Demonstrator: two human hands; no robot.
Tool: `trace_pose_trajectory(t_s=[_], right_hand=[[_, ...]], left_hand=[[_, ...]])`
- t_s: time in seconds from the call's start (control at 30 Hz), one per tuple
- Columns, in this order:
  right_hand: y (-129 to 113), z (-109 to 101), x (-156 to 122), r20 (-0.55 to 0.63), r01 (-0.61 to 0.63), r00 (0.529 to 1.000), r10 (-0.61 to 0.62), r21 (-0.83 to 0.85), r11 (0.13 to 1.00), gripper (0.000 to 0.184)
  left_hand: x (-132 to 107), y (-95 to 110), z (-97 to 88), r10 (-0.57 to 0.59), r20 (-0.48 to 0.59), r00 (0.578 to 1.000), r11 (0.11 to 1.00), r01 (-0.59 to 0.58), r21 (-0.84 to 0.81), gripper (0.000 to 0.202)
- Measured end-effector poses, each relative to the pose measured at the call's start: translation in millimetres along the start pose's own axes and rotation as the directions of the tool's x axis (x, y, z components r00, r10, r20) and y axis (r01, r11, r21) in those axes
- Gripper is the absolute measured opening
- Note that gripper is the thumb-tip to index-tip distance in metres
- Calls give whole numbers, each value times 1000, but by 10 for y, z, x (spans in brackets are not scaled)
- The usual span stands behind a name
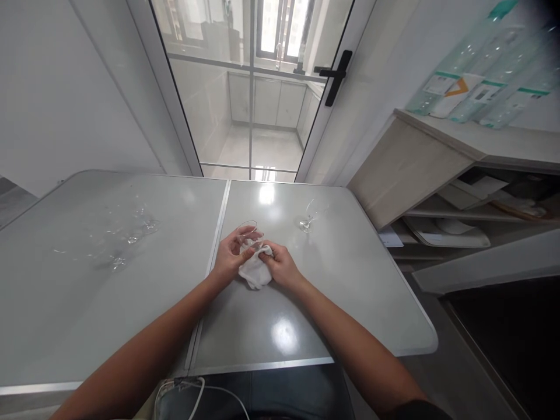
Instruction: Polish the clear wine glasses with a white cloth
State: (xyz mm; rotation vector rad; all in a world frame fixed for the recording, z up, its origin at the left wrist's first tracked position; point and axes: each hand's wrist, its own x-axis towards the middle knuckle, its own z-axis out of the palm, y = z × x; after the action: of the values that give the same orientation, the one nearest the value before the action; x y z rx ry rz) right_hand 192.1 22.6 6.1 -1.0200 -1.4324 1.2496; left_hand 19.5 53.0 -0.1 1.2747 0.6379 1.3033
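My left hand [230, 252] is closed around the bowl of a clear wine glass [247, 229], whose rim points up and away from me. A crumpled white cloth [256, 273] hangs below the glass. My right hand [280, 262] grips the cloth with thumb and fingers and presses it against the glass; the lower part of the glass is hidden by the cloth and fingers. Another clear wine glass [305, 224] stands on the table to the right. Several clear glasses [133, 238] are grouped on the left half of the table, their outlines faint.
Two table halves [350, 291] meet at a metal-edged seam. Behind them is a glazed door [251, 116] with a black handle [336, 76]. Several green-tinted bottles [472, 87] top a shelf unit [420, 157] at right. A white cable [199, 396] lies below the front edge.
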Motion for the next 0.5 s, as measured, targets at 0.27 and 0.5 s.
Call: trace_pose_trajectory(t_s=[0.27, 0.5], right_hand=[[-130, -143, -26, -627, 0, 775, -77, -122, 992, 44], [-111, -15, -32, 56, -37, 998, 23, 257, 966, 40]], left_hand=[[-3, 84, 28, 45, 108, 993, 985, -62, 159, 61], [-13, 68, -3, 10, -25, 1000, 999, -9, 36, 62]])
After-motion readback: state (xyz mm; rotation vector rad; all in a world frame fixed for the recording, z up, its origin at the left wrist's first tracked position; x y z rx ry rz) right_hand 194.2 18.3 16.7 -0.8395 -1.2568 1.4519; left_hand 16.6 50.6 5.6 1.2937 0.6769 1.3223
